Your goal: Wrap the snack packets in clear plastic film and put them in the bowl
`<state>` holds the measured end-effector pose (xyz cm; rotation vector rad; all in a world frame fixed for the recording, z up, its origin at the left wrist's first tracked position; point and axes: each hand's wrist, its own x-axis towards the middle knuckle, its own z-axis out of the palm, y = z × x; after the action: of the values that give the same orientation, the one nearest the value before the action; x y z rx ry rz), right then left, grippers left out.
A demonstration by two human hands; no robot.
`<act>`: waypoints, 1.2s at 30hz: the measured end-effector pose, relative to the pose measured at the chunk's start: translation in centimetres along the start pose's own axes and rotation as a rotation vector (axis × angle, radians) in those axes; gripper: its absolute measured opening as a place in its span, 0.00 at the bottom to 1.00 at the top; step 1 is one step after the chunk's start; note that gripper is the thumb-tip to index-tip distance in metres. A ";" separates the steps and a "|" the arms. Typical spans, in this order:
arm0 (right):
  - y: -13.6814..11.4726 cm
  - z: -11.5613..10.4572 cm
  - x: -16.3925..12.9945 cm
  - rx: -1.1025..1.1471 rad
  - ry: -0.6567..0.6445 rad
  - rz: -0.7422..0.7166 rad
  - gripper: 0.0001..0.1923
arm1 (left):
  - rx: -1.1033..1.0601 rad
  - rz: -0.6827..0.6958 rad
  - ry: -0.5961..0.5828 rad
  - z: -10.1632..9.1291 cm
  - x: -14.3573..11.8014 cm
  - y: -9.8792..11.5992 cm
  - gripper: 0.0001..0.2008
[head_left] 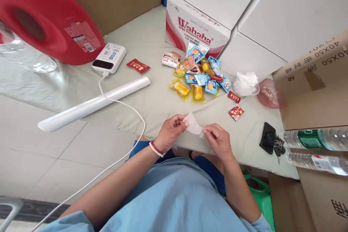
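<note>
Just over the table's front edge, a small, thin, translucent white plastic bag (193, 124) is stretched between my two hands. My left hand (172, 130) pinches its upper left end between thumb and fingers. At its lower right end, the fingertips of my right hand (218, 140) are closed on a gathered part. Beyond my hands lies a pile of wrapped snacks (202, 74) in yellow, blue and red packets. Two small red packets (236, 111) lie right of the pile, near a crumpled bundle of white plastic (246, 82).
A white power bank (111, 58) with a trailing cable, a long white bar (94, 104) and a red packet (137, 66) lie at left. Behind stand a red jug (54, 18) and a Wahaha box (194, 25). Keys (279, 145) and water bottles (315, 139) are at right.
</note>
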<state>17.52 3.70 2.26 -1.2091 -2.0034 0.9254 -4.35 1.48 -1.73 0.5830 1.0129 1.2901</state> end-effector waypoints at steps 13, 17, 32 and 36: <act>1.6 -0.3 -1.5 0.694 0.381 0.596 0.22 | 0.279 0.131 0.131 -1.6 -0.4 -0.1 0.23; 1.0 -0.4 -1.6 0.660 0.362 0.537 0.21 | 0.532 0.268 0.080 0.2 -1.2 -0.1 0.24; 2.1 -2.9 -2.5 0.794 0.397 0.556 0.19 | 0.098 0.083 0.247 -0.2 2.3 1.1 0.18; 3.5 -3.6 -2.8 0.770 0.444 0.584 0.19 | 0.036 0.036 0.309 -1.7 1.6 2.0 0.21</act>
<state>23.14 3.20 1.02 -1.3723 -0.8045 1.3773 -6.92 3.14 -1.29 0.4380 1.2865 1.4244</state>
